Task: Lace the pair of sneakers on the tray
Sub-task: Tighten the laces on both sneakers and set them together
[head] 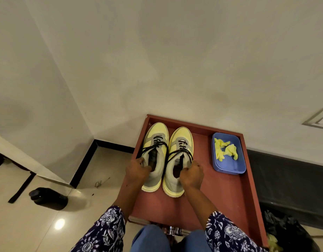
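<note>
1. A pale plastered wall runs behind a red-brown tray (pixel 228 193) that sits against it, with glossy floor tiles to the left and a dark bottle (pixel 48 198) lying on them.
2. On the tray's left half stand the two yellow-and-grey sneakers side by side, toes to the wall, heels toward the person: the left sneaker (pixel 154 157) and the right sneaker (pixel 178 160), all but touching along their inner sides.
3. Black laces (pixel 182 151) already cross the upper eyelets of both and trail loose toward the collars.
4. The left hand (pixel 137 170) curls at the left shoe's collar, fingers seemingly pinching its lace end.
5. The right hand (pixel 192 174) is fisted at the right shoe's collar, apparently gripping that lace; the exact pinch is hidden.
6. Each shoe's long axis runs straight away from its hand, so I judge any tightening pull comes back toward the body.
7. A blue tub (pixel 237 166) holding crumpled yellow paper (pixel 226 149) sits well right.
</note>
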The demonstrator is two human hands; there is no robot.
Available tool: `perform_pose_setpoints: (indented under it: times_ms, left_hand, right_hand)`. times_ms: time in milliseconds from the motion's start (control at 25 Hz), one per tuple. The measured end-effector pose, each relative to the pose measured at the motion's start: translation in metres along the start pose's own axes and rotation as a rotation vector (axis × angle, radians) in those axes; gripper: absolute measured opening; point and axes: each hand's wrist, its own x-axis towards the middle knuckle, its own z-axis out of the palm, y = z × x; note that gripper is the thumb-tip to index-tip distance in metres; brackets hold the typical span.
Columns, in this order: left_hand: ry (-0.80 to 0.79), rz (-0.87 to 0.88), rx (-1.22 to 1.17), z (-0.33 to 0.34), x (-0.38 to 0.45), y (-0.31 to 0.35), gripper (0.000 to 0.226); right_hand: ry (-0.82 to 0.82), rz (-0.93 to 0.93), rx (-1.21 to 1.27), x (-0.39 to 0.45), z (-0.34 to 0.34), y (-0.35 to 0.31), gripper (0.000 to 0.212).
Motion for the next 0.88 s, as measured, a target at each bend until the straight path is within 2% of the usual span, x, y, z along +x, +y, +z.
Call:
perform_pose_setpoints:
  times_ms: [40,240,440,560,760,880]
  left_hand:
    - [-0.003,-0.002,-0.01,0.0,0.0,0.0,0.042]
    - [-0.024,-0.053,-0.093,0.001,0.004,-0.005,0.047]
    - [-0.05,0.047,-0.03,0.0,0.002,-0.009,0.043]
    - [-0.081,0.112,0.03,0.0,0.001,-0.009,0.033]
    - [-0.076,0.122,0.065,-0.001,0.003,-0.01,0.026]
    - [-0.066,0.112,0.06,-0.001,0.003,-0.01,0.036]
  right_hand:
    - [-0.024,-0.012,0.01,0.002,0.0,0.002,0.02]
    - [-0.029,0.004,0.09,0.001,0.001,0.001,0.036]
    - [-0.044,-0.036,0.087,0.001,0.001,0.003,0.039]
    - [-0.067,-0.077,0.065,0.001,0.004,0.006,0.042]
    - [-0.084,-0.082,0.097,0.001,0.002,0.01,0.044]
    - [-0.1,-0.086,0.097,0.001,0.0,0.012,0.041]
